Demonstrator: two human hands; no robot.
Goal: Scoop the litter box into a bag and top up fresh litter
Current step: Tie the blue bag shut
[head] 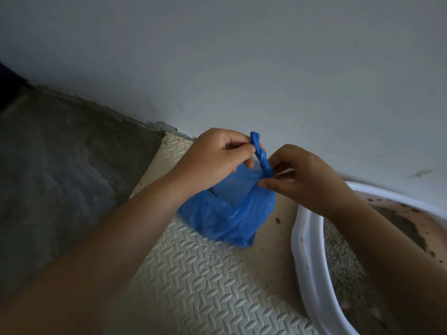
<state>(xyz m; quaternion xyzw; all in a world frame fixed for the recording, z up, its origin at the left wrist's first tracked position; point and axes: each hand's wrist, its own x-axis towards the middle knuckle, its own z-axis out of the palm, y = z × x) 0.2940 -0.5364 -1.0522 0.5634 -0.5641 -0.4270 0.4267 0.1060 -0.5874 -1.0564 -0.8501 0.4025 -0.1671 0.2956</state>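
A blue plastic bag (pixel 232 213) sits on a cream foam mat (pixel 193 274), bulging with contents, its top twisted into a rope. My left hand (pixel 212 160) pinches the upper end of that twisted neck. My right hand (pixel 304 180) pinches the neck lower down, just above the bag's body. To the right lies the white litter box (pixel 302 250), holding grey litter with dark clumps and a bare pinkish patch of floor; my right forearm hides part of it.
A pale wall (pixel 242 56) rises directly behind the bag. Bare grey concrete floor (pixel 60 177) lies left of the mat. A small dark crumb (pixel 278 220) rests on the mat between bag and box.
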